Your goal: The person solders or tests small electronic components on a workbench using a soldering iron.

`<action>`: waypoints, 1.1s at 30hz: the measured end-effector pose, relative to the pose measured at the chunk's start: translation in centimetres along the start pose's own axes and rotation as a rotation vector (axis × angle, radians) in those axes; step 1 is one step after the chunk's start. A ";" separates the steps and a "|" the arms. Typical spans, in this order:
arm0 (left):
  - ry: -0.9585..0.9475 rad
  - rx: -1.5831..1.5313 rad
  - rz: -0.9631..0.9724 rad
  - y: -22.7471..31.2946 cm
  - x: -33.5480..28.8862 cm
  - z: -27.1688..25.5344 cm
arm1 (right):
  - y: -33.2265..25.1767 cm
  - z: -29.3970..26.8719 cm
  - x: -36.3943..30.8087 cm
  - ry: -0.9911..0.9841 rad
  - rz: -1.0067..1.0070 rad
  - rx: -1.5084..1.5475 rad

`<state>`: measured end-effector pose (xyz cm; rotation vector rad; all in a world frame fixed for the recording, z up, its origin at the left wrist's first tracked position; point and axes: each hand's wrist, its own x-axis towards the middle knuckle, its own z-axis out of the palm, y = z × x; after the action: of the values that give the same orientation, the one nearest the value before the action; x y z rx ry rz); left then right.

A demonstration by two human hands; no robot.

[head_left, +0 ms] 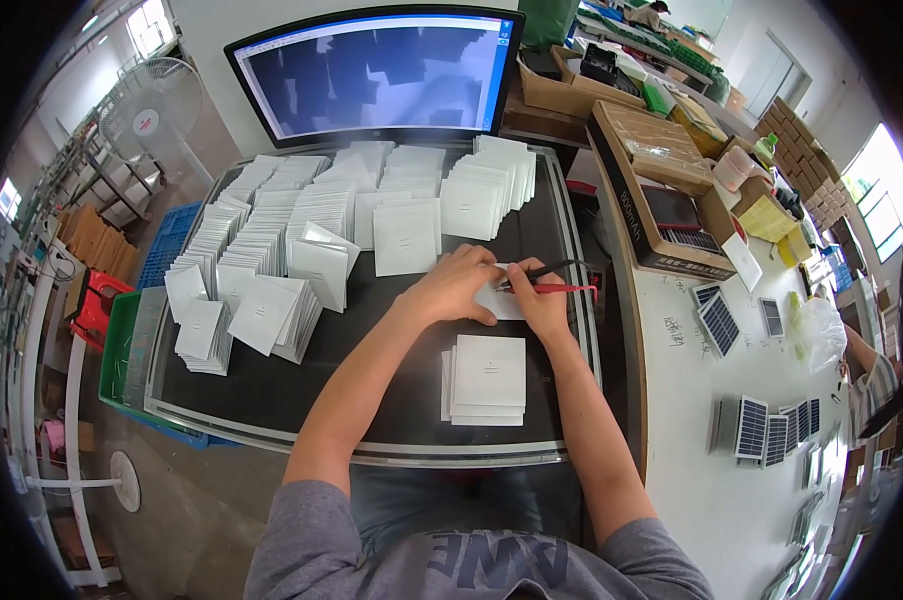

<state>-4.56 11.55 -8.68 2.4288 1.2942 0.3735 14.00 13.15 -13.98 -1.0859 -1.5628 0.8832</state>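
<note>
While left hand (pixel 457 284) part-covers white panel (pixel 506 305), red probe (pixel 569 288), tip seemingly hidden

And there's the black-topped desk (pixel 252 392), metal-edged and packed across its back and left: row upon row of white square plates (pixel 297 215), leaning together, while a flat pile (pixel 489 370) sits near the front edge.

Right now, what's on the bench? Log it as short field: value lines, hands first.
Left hand: spread on a white panel
Right hand: holds a red probe; black probe beside it
Near stack: white squares, between the forearms
Far rows: many white squares, mostly left
Behind: lit monitor
Right table: small dark gridded panels
</note>
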 end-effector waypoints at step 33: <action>-0.186 0.234 -0.404 3.9 1.4 -0.2 | 0.1 -2.1 1.0 0.268 0.260 0.499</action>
<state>-1.01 10.76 -6.74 2.2322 1.7704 -0.1167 15.93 14.13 -13.26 -1.0004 -0.9231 1.1719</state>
